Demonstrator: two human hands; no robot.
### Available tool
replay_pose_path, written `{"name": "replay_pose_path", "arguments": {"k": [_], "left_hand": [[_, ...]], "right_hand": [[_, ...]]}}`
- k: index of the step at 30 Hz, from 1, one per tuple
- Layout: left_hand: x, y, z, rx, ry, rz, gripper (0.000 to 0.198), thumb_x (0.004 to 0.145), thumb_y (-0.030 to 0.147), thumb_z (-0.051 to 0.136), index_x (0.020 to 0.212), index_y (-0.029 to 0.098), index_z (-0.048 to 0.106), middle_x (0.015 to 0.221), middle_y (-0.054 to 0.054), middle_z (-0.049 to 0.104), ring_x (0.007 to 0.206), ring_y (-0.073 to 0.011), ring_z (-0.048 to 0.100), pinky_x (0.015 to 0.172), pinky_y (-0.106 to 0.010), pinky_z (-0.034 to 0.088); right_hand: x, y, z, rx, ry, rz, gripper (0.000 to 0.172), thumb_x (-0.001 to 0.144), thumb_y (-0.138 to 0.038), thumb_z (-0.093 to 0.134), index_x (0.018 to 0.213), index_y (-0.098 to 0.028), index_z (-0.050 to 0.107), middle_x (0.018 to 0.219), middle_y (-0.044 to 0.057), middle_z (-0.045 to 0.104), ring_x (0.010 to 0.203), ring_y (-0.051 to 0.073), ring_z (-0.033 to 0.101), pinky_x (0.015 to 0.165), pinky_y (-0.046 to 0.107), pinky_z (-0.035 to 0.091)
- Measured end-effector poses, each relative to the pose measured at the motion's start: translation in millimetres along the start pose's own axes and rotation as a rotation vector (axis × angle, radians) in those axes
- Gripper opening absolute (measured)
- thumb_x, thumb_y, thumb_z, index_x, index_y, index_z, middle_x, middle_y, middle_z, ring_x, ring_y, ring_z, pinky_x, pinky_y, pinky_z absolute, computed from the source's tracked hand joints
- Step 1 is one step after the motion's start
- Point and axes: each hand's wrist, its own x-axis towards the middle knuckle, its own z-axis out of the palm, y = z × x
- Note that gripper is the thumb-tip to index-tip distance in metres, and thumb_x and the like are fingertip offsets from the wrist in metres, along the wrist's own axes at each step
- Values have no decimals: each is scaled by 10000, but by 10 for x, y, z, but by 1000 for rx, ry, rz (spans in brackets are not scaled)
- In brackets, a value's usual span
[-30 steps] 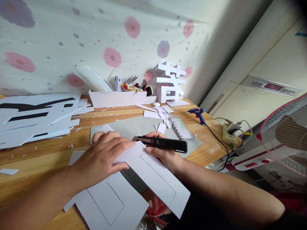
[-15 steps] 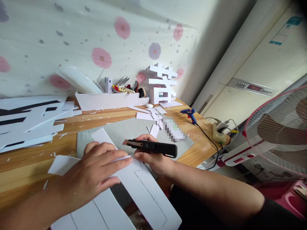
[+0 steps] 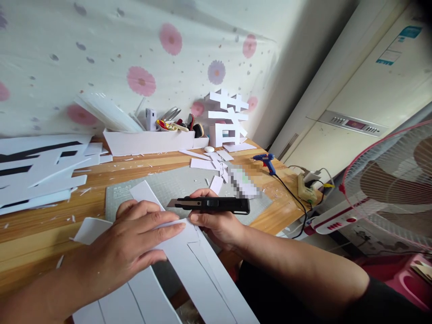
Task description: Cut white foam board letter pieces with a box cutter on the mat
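My left hand (image 3: 138, 240) grips a white foam board (image 3: 199, 265), its fingers laid over the top and the thumb below. Pencil lines and a long cut-out slot show on the board. In my right hand (image 3: 218, 225) lies a black utility knife (image 3: 216, 205), its blade out and pointing left. The right thumb presses at the board's edge, close to the left fingertips. The blade is above the board and apart from it. Beneath is a grey cutting mat (image 3: 118, 193), partly covered by the board and my hands.
White board offcuts (image 3: 204, 164) lie on the mat's far side. A blue glue gun (image 3: 265, 162) with a cord sits right, near a power strip (image 3: 305, 189) and a fan (image 3: 388, 180). Cut sheets (image 3: 40, 175) are stacked left. Behind stand a white box (image 3: 145, 143) and a white character model (image 3: 227, 117).
The utility knife has turned slightly to level in my right hand, with its blade shifted a little left. The board has moved slightly; both hands keep their hold.
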Motion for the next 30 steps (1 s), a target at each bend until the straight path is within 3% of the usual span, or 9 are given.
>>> {"name": "replay_pose_path", "arguments": {"k": [4, 9, 12, 14, 16, 25, 30], "left_hand": [[-18, -6, 10, 13, -22, -38, 370, 1060, 312, 588, 1424, 373, 620, 1258, 5, 767, 1050, -272, 586, 943, -408, 343], [-135, -144, 147, 64, -52, -177, 321, 1034, 362, 626, 1344, 421, 686, 1197, 6, 786, 1008, -282, 620, 904, -425, 299], [-193, -217, 253, 74, -92, -271, 278, 1008, 313, 649, 1264, 392, 723, 1179, -4, 797, 1015, -285, 636, 920, -446, 282], [-203, -230, 306, 74, -130, -300, 283, 980, 265, 676, 1241, 363, 723, 1168, -10, 802, 1032, -295, 644, 923, -460, 277], [-195, -218, 340, 78, -164, -317, 296, 954, 220, 697, 1222, 342, 720, 1168, -17, 803, 1057, -305, 649, 916, -468, 278], [-172, -174, 372, 90, -237, -407, 368, 872, 171, 803, 1185, 360, 756, 1249, -40, 773, 1127, -333, 646, 929, -492, 329], [-150, -174, 357, 45, -289, -474, 410, 838, 159, 830, 1177, 382, 775, 1275, -38, 760, 1163, -359, 636, 940, -501, 350]], "right_hand": [[38, 12, -76, -132, 24, -51, 495, 692, -307, 918, 1064, -270, 593, 810, -57, 659, 634, 129, 553, 591, 263, 457], [93, -63, -277, -440, 119, -254, 447, 809, -542, 832, 1104, -262, 646, 692, -58, 620, 582, 140, 551, 610, 319, 513], [53, -129, -330, -656, 157, -287, 451, 855, -586, 802, 1161, -267, 708, 850, 14, 733, 742, 192, 673, 773, 408, 585], [10, -150, -320, -784, 114, -282, 427, 864, -565, 812, 1169, -276, 737, 1054, 66, 785, 969, 254, 737, 960, 495, 579], [-18, -148, -294, -869, 40, -278, 383, 877, -524, 818, 1166, -283, 754, 1163, 82, 791, 1094, 288, 740, 1046, 541, 555], [42, -62, -275, -898, -63, -262, 296, 921, -439, 795, 1185, -311, 754, 1173, 60, 798, 1086, 277, 749, 1050, 539, 579], [47, -32, -286, -939, -58, -258, 286, 926, -430, 786, 1183, -309, 751, 1163, 66, 801, 1071, 278, 752, 1026, 545, 585]]}}
